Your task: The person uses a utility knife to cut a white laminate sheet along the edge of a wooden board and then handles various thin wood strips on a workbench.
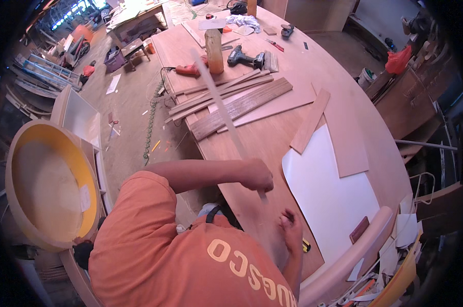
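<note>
My left hand [257, 175] is closed around a long, thin pale strip [218, 100], which slants up and away over the table. Its near end is smeared by motion. Lower and to the right, my right hand [290, 221] hovers by the table edge with fingers loosely bent and apart, nothing visible in it. Beside that wrist lies a small yellow and black tool [306, 245], partly hidden. A white sheet [326, 192] covers the table to the right, with a short wooden board [310, 121] and a wider board [346, 148] on its far end.
Wooden strips and planks [241, 108] are piled across the table's left edge. Beyond them are a cordless drill [244, 59], a red corded tool [190, 68] and a bottle [214, 51]. A round, yellow-lined wooden form [20, 169] stands at left; scraps [405, 230] crowd the right.
</note>
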